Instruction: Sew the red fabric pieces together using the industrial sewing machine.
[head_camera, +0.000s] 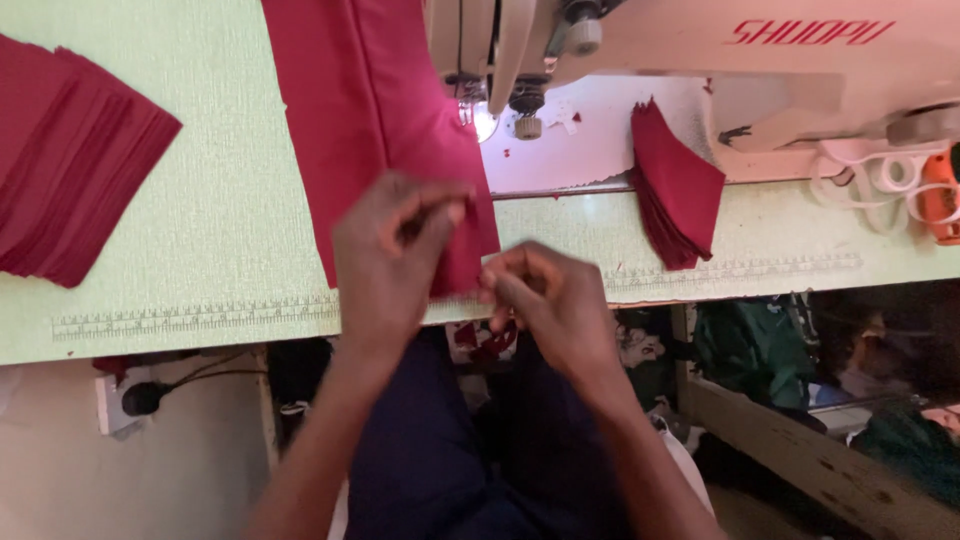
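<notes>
We pinch the near edge of the red fabric panel (385, 120) with our left hand (395, 250), fingers closed on it, just in front of the sewing machine (700, 50). Our right hand (545, 300) grips the same edge beside it, at the desk (200, 200) rim.

Long red fabric piece (370, 110), flat on the table, near corner pinched up

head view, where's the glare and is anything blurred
Head view: the machine lamp blows out white beside the needle; the left hand and right hand look slightly motion-blurred on the red fabric; under the table lies in shadow.
</notes>
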